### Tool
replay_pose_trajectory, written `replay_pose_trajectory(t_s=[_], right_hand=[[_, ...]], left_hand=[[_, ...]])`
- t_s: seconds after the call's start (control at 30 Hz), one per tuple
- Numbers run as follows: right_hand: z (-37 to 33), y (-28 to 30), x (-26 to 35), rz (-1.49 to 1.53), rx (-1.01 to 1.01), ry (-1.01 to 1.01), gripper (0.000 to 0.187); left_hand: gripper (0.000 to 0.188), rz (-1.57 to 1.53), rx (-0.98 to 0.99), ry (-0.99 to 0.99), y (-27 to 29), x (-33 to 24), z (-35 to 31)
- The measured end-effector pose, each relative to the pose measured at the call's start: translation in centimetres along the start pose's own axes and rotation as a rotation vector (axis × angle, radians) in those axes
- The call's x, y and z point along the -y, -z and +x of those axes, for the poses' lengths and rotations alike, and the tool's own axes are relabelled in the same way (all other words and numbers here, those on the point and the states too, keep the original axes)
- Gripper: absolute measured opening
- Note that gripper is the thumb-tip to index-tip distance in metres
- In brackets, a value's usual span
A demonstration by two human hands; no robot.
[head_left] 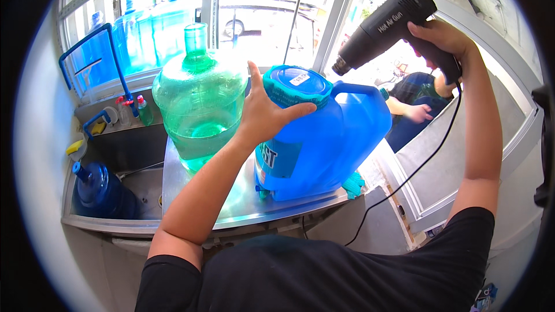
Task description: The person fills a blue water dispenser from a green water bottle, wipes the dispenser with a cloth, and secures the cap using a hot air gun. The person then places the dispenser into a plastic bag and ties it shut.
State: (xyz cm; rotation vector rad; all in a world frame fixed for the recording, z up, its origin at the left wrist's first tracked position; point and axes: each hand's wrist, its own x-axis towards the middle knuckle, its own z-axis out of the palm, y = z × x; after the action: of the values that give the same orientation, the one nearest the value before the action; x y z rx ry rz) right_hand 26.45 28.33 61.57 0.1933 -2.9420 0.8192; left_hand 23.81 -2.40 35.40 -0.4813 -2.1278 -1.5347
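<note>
In my raised right hand [444, 40] is a black heat gun [378, 26], gripped by its handle. Its metal nozzle points down and left toward the lid of a blue water jug [321, 153]. A teal shrink band [276, 91] circles the jug's wide blue cap [298, 80]. My left hand [267, 111] is spread beside the cap, thumb and fingers apart around its near left side; whether it presses on the band I cannot tell. Left of the jug stands a large clear green bottle [202, 98], partly filled.
A steel sink [124, 144] at the left holds a dark blue bottle [104, 190]. Blue pipes [118, 60] rise behind it. The heat gun's cord [404, 182] hangs at the right. A teal glove [353, 185] lies by the jug. Another person [419, 101] is beyond the window frame.
</note>
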Motion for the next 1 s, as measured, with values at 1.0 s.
replay_pose_trajectory(t_s=[1.0], right_hand=[[2.2,-3.9,13.3,-0.316,0.102,0.075,0.052]], left_hand=[[0.146,-0.174,-0.033,-0.028,-1.1,1.3,0.0]])
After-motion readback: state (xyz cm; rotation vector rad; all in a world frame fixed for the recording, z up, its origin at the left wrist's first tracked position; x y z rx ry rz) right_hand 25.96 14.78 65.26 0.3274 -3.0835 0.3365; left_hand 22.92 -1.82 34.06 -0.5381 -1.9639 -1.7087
